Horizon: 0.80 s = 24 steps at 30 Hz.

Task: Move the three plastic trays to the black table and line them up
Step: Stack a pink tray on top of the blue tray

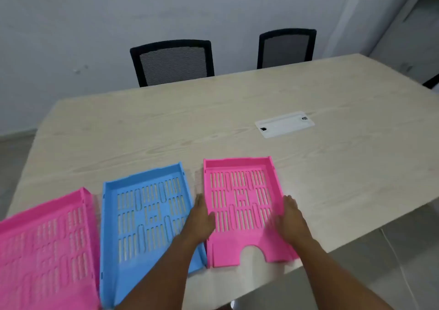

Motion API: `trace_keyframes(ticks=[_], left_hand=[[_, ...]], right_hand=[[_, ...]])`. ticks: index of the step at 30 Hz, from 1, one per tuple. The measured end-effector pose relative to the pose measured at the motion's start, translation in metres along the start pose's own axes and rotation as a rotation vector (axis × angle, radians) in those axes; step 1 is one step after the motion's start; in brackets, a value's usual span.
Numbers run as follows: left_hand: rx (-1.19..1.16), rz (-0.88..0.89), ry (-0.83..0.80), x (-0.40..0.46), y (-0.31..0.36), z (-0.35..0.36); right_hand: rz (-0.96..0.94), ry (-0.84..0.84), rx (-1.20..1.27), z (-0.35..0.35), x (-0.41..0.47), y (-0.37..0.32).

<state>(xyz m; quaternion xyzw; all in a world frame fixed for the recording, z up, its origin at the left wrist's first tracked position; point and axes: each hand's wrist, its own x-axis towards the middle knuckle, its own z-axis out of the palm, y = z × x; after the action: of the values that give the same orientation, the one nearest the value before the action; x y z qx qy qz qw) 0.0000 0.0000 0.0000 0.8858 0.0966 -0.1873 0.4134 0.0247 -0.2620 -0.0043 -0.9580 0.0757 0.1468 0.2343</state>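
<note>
A light wooden table (166, 129) with three slotted plastic trays along its near edge.

The left pink tray (45, 245), the blue tray (147, 217) and the right pink tray (240, 205) lie flat side by side, near each other. A white cable cover (284, 124) sits flush in the tabletop, well apart from them.

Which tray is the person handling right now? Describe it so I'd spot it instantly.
Start at the pale wooden table and look along its near edge, where three slotted plastic trays lie side by side. It is the right-hand pink tray, with the left hand and the right hand on its two long sides. Its neighbour is a blue tray; the other pink tray lies far left, untouched.
</note>
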Motion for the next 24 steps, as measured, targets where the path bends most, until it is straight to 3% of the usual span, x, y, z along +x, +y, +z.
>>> trace_keyframes(ticks=[6, 13, 24], left_hand=[[-0.106, -0.126, -0.017, 0.006, 0.014, 0.014], [-0.326, -0.252, 0.077, 0.007, 0.012, 0.022], [-0.671, -0.075, 0.201, 0.016, 0.048, 0.001]], right_hand=[[0.136, 0.021, 0.189, 0.001, 0.005, 0.01], [0.1, 0.074, 0.259, -0.003, 0.009, 0.016], [-0.03, 0.279, 0.3, -0.051, 0.027, -0.01]])
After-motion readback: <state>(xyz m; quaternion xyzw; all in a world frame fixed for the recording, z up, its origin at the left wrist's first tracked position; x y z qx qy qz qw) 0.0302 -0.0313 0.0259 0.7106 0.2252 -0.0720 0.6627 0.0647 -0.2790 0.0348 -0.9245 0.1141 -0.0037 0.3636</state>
